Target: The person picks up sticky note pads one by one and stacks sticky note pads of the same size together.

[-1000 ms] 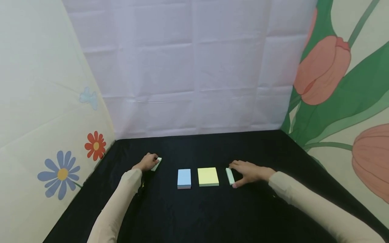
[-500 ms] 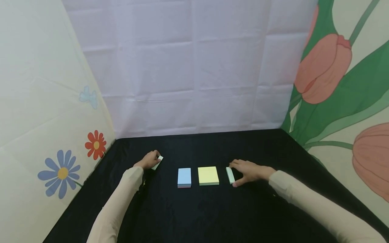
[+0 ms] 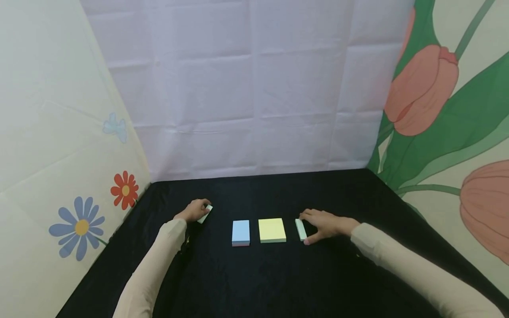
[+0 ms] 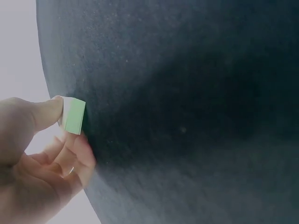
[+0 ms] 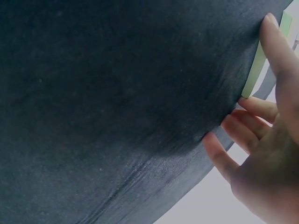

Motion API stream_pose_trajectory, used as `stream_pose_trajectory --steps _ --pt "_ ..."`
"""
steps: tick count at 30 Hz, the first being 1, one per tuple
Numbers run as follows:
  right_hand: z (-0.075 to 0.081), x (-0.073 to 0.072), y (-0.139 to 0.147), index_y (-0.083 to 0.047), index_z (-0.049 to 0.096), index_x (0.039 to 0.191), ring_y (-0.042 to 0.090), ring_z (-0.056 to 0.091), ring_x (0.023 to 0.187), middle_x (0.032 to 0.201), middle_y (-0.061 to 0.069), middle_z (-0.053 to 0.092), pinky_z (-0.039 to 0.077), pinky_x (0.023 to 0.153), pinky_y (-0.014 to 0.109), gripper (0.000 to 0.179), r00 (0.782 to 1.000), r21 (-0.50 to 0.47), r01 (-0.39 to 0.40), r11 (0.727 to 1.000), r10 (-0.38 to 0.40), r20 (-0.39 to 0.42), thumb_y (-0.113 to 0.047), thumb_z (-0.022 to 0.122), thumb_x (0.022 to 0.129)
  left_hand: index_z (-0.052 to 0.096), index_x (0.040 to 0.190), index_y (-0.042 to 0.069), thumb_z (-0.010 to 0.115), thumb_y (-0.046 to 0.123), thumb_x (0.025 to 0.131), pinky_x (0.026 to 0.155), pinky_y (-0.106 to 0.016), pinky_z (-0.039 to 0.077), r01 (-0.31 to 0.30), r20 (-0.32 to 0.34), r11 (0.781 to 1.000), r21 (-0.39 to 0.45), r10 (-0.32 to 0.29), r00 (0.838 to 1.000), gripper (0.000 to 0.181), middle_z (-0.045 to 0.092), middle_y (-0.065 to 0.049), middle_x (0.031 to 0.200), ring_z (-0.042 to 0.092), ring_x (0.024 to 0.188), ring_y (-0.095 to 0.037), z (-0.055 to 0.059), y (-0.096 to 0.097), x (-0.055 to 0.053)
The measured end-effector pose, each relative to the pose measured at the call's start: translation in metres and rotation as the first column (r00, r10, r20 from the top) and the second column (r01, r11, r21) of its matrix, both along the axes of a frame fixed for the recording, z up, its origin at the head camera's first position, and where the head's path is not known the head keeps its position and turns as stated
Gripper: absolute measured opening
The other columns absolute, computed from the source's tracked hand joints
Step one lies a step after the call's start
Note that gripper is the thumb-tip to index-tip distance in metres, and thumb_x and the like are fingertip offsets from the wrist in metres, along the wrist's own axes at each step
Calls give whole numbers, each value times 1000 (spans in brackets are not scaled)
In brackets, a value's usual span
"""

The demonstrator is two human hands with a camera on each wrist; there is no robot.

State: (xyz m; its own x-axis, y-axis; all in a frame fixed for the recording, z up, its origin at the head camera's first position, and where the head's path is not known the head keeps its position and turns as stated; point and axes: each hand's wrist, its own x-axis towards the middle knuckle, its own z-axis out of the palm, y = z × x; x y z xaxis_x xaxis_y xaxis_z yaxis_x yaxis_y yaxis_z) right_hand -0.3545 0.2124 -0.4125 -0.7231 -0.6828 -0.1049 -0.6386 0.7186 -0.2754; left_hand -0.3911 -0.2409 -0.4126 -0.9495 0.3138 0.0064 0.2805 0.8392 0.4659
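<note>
Between thumb and fingers, my left hand (image 3: 194, 210) pinches a small pale green sticky-note pad (image 3: 205, 214); its green edge stack (image 4: 75, 116) shows in the left wrist view. On the right, a narrow pale green sticky-note pad (image 3: 301, 230) lies on the black cloth. My right hand (image 3: 324, 224) spans it from its right side, with the index fingertip at the far end and the thumb by the near end. In the right wrist view the thumb covers part of this pad (image 5: 255, 70), and the other fingertips rest on the cloth.
Between the hands lie a blue sticky-note pad (image 3: 241, 232) and a larger square yellow pad (image 3: 272, 230). They sit on a black-covered table (image 3: 254, 282). A white cloth (image 3: 254, 88) hangs behind it, with flower-printed sheets at both sides.
Earlier, the left hand rose slightly with its pad and tilted it; now it is almost still. The right hand and the other pads keep their places.
</note>
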Motion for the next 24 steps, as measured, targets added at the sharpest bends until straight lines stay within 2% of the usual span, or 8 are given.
stream_pose_trajectory --steps 4,6,9,12,13,19,24 --pt "1 1 0 3 49 136 42 43 127 138 23 46 35 101 62 77 1000 2 1 1000 -1 2 -47 77 84 57 129 -7 57 6 99 62 -37 52 -32 50 999 41 30 998 32 63 -20 98 62 74 -25 0 -4 -4" --pt "1 1 0 3 49 136 42 44 127 138 23 46 35 101 62 77 1000 1 0 1000 0 -1 -47 77 84 59 126 -5 59 10 99 58 -35 52 -13 50 998 66 10 999 31 63 -18 94 61 70 -24 -2 -9 -8" --pt "1 2 -1 4 48 137 42 43 128 138 23 45 34 101 63 78 1000 -3 -1 1000 1 2 -47 76 85 61 123 -4 61 11 98 56 -36 54 -19 66 996 82 14 998 29 63 -20 96 62 72 -24 -2 -13 -11" --pt "-1 3 -1 4 47 138 42 43 128 139 23 45 35 101 63 79 1000 0 -5 1000 5 8 -47 76 85 62 121 -4 59 8 99 57 -36 55 -38 77 994 101 30 997 25 64 -23 101 64 76 -26 1 -13 -7" --pt "-1 3 -1 4 47 138 42 43 128 139 23 45 35 101 62 79 1000 2 -4 1000 4 12 -48 76 85 62 122 -4 58 6 99 59 -38 56 -69 97 993 96 59 994 25 63 -24 105 64 79 -28 4 -10 -3" --pt "-1 4 -2 5 45 140 41 43 128 139 23 44 35 102 61 82 1000 9 10 1000 -10 30 -49 75 85 62 120 -5 56 4 101 57 -35 56 -58 78 993 107 50 996 23 64 -23 104 65 77 -26 13 -7 6" --pt "1 2 -2 5 45 140 40 43 128 139 23 44 35 102 61 81 1000 13 9 1000 -10 22 -47 76 85 60 123 -7 55 4 101 59 -35 56 -36 57 989 144 28 998 25 63 -24 106 66 75 -26 15 -10 3"
